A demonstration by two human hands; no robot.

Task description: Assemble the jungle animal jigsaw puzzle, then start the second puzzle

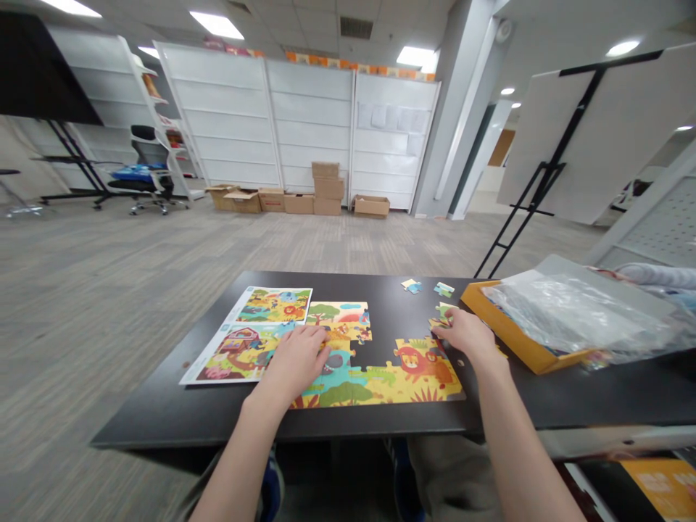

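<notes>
My left hand (293,362) lies palm-down on a partly joined cartoon jigsaw puzzle (380,384), fingers together at its upper left section. I cannot tell whether a piece lies under those fingers. My right hand (467,333) is at the puzzle's upper right edge, its fingertips pinching a small jigsaw piece (439,323). Just above them is another loose piece (446,310). Two more loose pieces (412,286) lie further back on the black table (135,413). A printed picture sheet (275,304) lies partly under my left hand's side of the puzzle.
A yellow box tray (505,326) holding a clear plastic bag (570,315) sits right of my right hand. Behind the table are grey carpet, stacked cardboard boxes (326,188), an office chair (144,174) and a white board on a black easel (565,138).
</notes>
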